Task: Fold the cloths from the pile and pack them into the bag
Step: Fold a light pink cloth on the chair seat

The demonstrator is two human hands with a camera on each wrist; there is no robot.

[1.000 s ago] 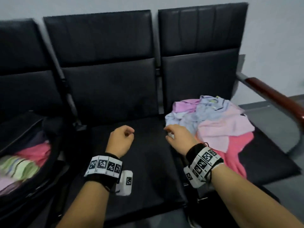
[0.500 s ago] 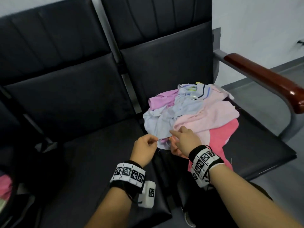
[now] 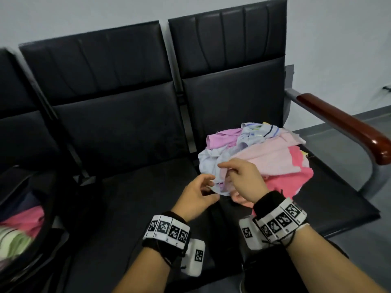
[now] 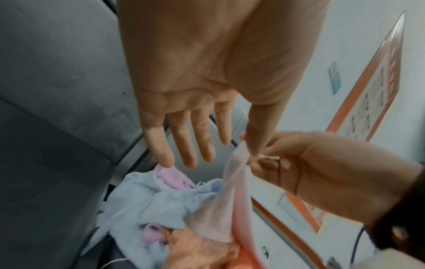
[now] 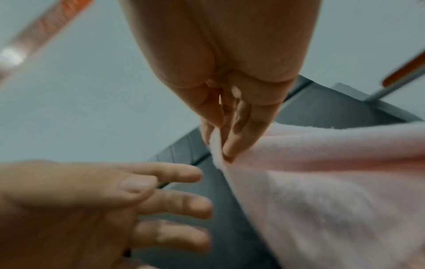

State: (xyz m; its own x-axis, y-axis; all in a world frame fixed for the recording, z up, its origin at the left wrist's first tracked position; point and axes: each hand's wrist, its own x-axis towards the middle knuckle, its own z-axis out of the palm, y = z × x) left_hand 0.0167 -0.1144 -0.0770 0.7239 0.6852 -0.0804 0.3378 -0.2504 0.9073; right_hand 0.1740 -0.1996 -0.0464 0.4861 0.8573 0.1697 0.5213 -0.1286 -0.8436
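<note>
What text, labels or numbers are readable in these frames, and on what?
No words or numbers can be read.
Left wristband: black-and-white square marker codes, no letters.
Right wristband: the same kind of marker codes, no letters.
Orange-framed wall board: rows of print, too blurred to read.
Pile of cloths: no legible tag or print.

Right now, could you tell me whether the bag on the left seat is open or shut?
Open. The bag gapes at the frame's left edge, and pink and green cloths show inside it.
</note>
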